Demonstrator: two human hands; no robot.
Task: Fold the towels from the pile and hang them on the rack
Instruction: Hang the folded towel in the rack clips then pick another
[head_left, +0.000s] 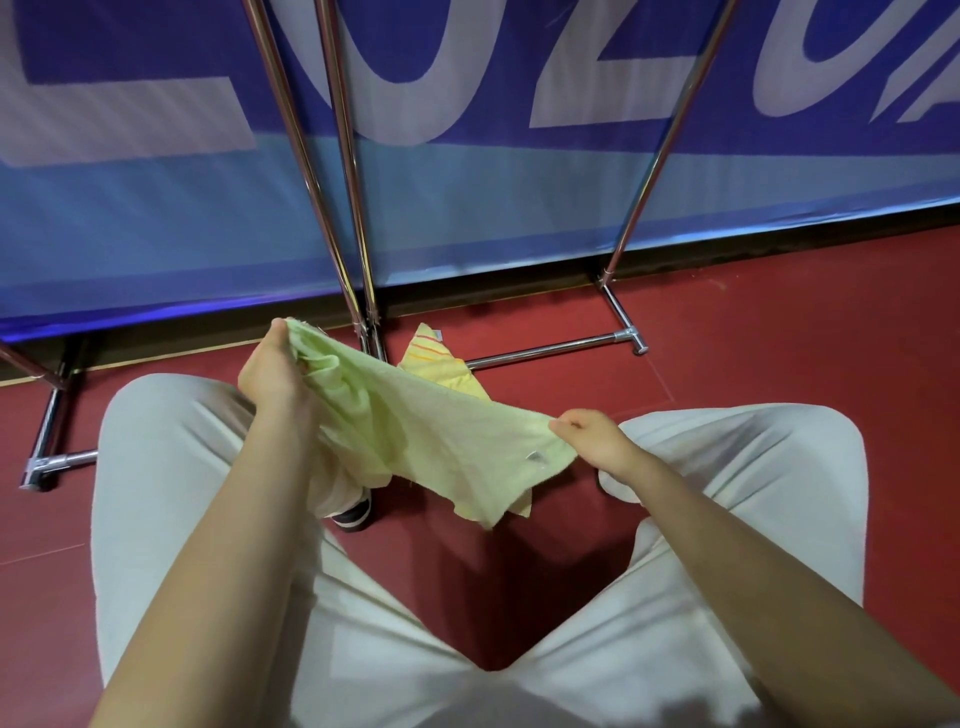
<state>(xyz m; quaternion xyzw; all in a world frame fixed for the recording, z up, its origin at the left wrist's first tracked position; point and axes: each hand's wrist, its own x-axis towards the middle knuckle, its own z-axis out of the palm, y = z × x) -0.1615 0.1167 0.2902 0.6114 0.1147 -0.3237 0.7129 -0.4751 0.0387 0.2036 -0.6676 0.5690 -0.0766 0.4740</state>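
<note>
I crouch over the dark red floor in pale grey trousers, knees spread wide; my left hand grips one bunched corner of a pale green terry towel, thumb and fingers curled tight round the cloth; my right hand pinches the opposite edge between thumb and fingers, near a small sewn label; the towel hangs stretched between both hands above the floor, its lower corner drooping between my knees; behind it a yellow towel with orange stripes lies on the floor, touching the base of the chrome tube rack; the rack's slanted legs rise ahead of me; beyond them stands a blue banner with large white letters; a dark shoe with a white sole peeks out under the green towel.
</note>
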